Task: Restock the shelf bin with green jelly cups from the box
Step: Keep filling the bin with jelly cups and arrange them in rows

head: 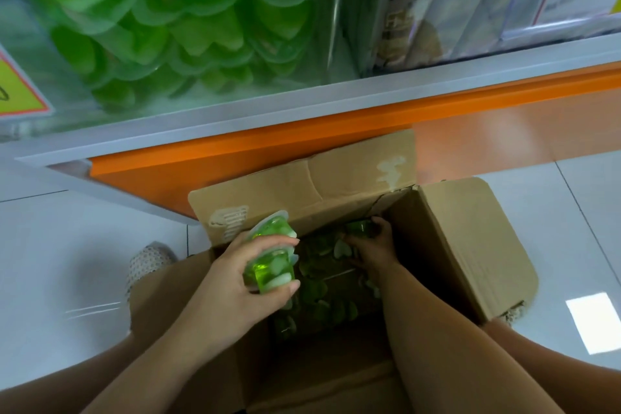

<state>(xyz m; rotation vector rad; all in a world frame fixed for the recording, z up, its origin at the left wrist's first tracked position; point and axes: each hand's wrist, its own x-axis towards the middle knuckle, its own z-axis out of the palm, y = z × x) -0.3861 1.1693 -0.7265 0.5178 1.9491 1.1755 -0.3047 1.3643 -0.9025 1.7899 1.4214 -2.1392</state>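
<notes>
An open cardboard box (463, 239) stands on the floor in front of me, with several green jelly cups (322, 292) lying in its dark bottom. My left hand (235, 279) grips stacked green jelly cups (268, 259) above the box's left side. My right hand (373, 245) reaches deep into the box's far corner, its fingers curled round a green cup (359, 227) there. Above, the clear shelf bin (174, 23) is filled with many green heart-shaped jelly cups.
The bin sits behind a silver rail over an orange shelf base (302, 131). A neighbouring clear bin (453, 0) with other packets is at the upper right. A yellow price tag (16, 91) hangs at the left. My shoe (148, 265) rests on white floor tiles left of the box.
</notes>
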